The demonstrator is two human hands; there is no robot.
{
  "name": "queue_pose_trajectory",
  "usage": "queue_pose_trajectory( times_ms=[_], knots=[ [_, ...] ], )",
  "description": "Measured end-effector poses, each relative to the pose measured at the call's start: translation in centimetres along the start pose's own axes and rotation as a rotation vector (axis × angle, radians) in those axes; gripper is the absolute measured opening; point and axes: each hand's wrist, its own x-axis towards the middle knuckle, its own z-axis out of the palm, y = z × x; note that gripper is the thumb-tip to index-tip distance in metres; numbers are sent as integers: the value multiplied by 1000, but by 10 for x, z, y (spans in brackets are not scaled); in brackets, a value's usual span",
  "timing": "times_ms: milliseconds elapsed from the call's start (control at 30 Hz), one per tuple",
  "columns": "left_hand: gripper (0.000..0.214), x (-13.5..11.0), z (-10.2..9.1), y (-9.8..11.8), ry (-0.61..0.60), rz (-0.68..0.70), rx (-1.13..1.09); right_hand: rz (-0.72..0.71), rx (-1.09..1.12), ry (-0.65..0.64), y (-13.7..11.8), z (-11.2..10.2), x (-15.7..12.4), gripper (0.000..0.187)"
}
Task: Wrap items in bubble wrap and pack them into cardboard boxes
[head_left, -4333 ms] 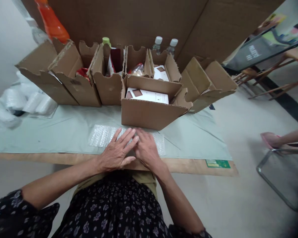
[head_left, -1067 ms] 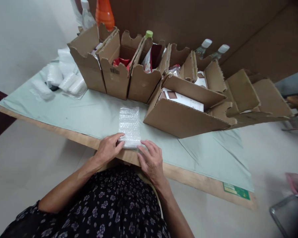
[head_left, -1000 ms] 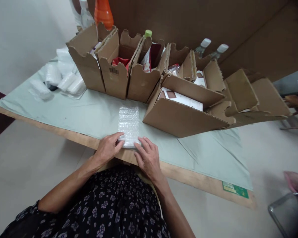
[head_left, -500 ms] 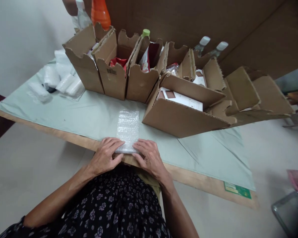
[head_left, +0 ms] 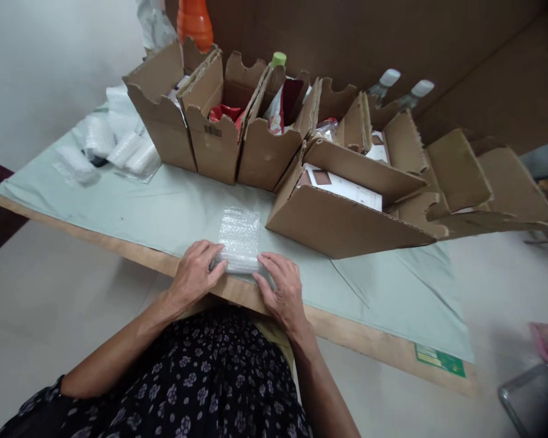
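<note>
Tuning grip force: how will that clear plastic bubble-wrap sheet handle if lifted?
The sheet looks thin and see-through, so probably light. Its flat far part likely flops; the rolled or folded near edge, between left hand and right hand, may spring open.

Soft, middling indoor light, from above judging by the shade on the floor (head_left: 134, 283) under the table (head_left: 132, 226); wall (head_left: 59, 55) pale at left, backboard (head_left: 296, 36) dim brown, insides of the boxes (head_left: 347, 228) shadowed. Small white glints on the wrap (head_left: 240, 234) between my left hand (head_left: 195, 271) and right hand (head_left: 284, 287), both fairly sharp. Wide lens splays the boxes outward, top right corner darkens, chair (head_left: 506, 398) at lower right soft and smeared.
</note>
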Motion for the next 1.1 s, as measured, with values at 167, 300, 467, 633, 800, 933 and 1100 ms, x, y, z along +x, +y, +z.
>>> queue_pose_trajectory(
  times_ms=[167,300,467,633,800,933,1100],
  knots=[
    [29,6,7,-3,92,7,71,-84,-114,-105,6,6,6,30],
    [33,-3,2,-3,73,107,0,-45,-124,-138,9,6,13,23],
    [28,-12,-5,-3,-1,166,-95,-11,12,-206,4,-7,9,21],
    [24,1,-3,-5,-23,116,-51,55,-7,-92,1,-12,2,28],
    [37,14,2,-6,5,2,105,-62,-108,-83,1,1,8,40],
    [39,7,-4,-2,45,-77,-36,-44,-63,-134,8,11,18,39],
    [45,-11,-17,21,21,-504,-630,87,90,-56,12,12,16,30]
  ],
)
